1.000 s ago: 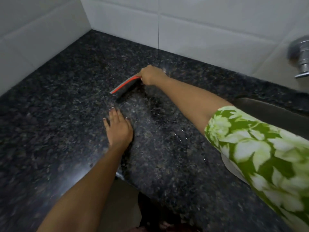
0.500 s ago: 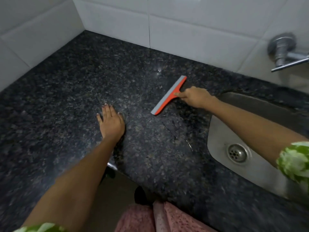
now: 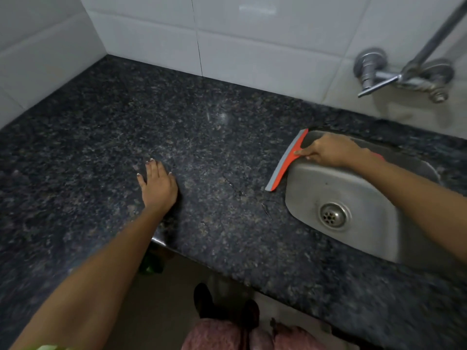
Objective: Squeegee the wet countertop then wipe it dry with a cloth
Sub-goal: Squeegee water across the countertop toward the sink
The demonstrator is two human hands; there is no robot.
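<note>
White glazed wall tiles [image 3: 252,46], large and rectangular, back the scene on two sides and meet in a corner at upper left. Dark speckled granite countertop [image 3: 101,147]: runs from the left wall across to the right edge of view, its front edge notched where the person stands; surface glossy, with faint thin streaks near the sink's left rim. Oval stainless-steel sink [image 3: 353,188]: set into the right part of the countertop, a round perforated drain [image 3: 332,215] at its bottom. Chrome wall-mounted tap [image 3: 401,74]: fixed to the tiles above the sink's far edge, with a lever handle and a pipe rising to the upper right. Left hand [image 3: 158,184]: lying flat, palm down, fingers straight and together, on the countertop near its front edge, well left of the sink. Right hand [image 3: 328,150]: over the sink's far left part, fingers wrapped round the handle of the squeegee. Orange plastic squeegee with a grey rubber blade [image 3: 286,160]: blade standing slanted along the countertop at the sink's left rim, far end toward the back wall, near end toward the front edge. Pink patterned garment [image 3: 214,334]: at the bottom of view below the counter's front edge, with dark shapes above it too dim to identify.
</note>
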